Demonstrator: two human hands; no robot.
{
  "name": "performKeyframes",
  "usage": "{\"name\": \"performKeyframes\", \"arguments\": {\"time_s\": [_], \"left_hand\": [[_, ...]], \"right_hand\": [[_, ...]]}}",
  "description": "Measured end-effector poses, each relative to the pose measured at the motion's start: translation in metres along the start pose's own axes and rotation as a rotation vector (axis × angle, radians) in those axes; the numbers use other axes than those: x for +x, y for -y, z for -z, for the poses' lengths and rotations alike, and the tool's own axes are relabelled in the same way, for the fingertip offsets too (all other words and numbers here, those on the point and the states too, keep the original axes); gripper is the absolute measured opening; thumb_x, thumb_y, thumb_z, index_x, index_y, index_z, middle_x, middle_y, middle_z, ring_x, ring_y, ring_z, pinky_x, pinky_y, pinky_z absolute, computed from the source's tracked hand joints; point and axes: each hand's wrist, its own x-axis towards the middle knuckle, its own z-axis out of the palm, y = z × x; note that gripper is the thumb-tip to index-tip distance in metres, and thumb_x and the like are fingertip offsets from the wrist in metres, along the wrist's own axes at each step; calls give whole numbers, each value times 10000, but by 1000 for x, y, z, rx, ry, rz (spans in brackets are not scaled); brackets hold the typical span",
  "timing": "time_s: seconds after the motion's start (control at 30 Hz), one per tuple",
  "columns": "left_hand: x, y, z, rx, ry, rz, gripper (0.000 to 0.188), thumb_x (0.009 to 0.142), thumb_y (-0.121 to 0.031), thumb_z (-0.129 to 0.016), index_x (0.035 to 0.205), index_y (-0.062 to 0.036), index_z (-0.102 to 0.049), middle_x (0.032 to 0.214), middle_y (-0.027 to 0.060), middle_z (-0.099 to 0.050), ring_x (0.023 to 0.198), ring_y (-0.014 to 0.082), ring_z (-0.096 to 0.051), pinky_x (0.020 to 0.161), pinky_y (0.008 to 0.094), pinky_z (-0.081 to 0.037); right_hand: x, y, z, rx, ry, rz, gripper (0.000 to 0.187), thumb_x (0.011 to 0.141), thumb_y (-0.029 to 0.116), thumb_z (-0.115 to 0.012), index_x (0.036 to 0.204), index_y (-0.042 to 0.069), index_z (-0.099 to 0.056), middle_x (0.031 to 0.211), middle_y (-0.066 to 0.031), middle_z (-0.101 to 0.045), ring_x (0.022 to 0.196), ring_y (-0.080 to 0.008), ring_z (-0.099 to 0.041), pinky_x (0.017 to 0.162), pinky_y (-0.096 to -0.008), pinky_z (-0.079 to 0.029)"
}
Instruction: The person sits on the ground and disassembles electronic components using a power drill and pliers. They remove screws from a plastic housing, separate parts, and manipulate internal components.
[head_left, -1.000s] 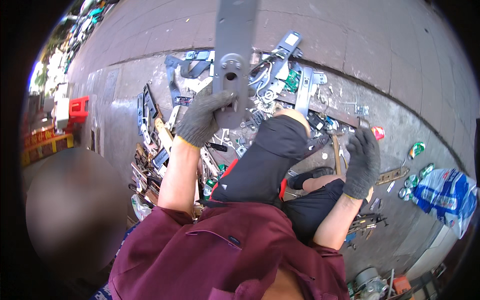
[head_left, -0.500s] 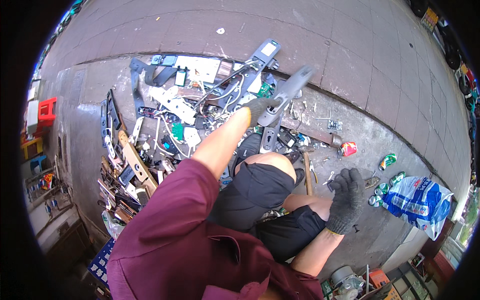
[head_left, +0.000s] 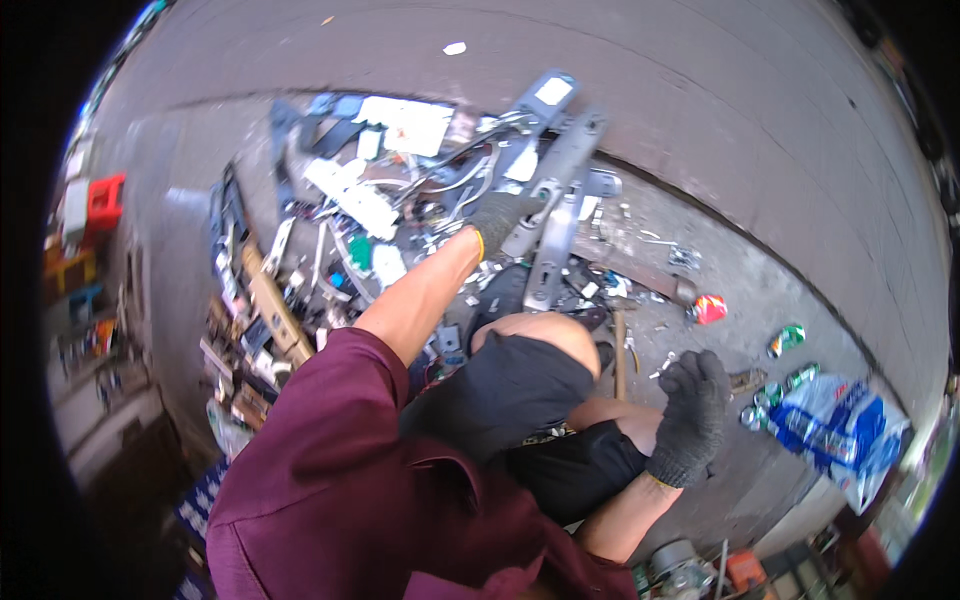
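Observation:
My left hand (head_left: 500,217), in a dark knit glove, reaches forward and grips a long grey metal bracket (head_left: 560,170) over a heap of scrap parts (head_left: 400,200) on the concrete ground. My right hand (head_left: 690,415), also gloved, hangs over my right knee with fingers loosely spread and holds nothing. A wooden-handled hammer (head_left: 619,350) lies on the ground between my bent knee (head_left: 535,335) and the right hand.
Crushed cans (head_left: 787,340) and a red can (head_left: 710,308) lie to the right beside a blue and white plastic bag (head_left: 840,430). Flat metal and wooden pieces (head_left: 265,305) are stacked at the left. A red crate (head_left: 105,200) stands far left.
My left hand has carried the grey bracket from close overhead out and down over the scrap heap. My right hand has stayed by the knee. The view has tilted forward.

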Motion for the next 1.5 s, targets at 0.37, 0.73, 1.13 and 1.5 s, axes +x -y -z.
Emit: {"name": "performKeyframes", "arguments": {"time_s": [0.37,0.73,1.13,1.5], "left_hand": [[-327,142,132,-545,-649,92,378,923,-312,-737,1069,35,-708,913,120,-736,696,151,-693,589,290,-535],[-547,322,272,40,-1657,660,391,873,-381,-712,999,-11,-736,896,146,-736,764,266,-693,702,405,-537],[-425,251,221,287,-969,-28,394,959,-288,-680,1238,-11,-689,1131,147,-739,1047,232,-676,950,351,-513],[-109,110,120,787,-261,-111,549,895,-407,-637,1317,-56,-647,1284,218,-674,1176,372,-656,1010,438,-512]], "right_hand": [[15,-4,-1,-361,98,-4,526,1058,297,-453,1492,4,-498,1480,-198,-534,1356,-305,-519,1129,-412,-393],[33,-20,-15,-359,155,-16,507,1039,251,-463,1477,0,-514,1475,-190,-553,1318,-305,-567,1099,-420,-444],[-3,-7,-17,-207,19,-21,424,1003,185,-615,1362,-39,-586,1246,-198,-687,1040,-302,-705,856,-358,-564],[-28,0,6,-388,-157,-35,478,991,289,-637,1356,-18,-604,1258,-188,-688,1045,-257,-692,873,-351,-552]]}}
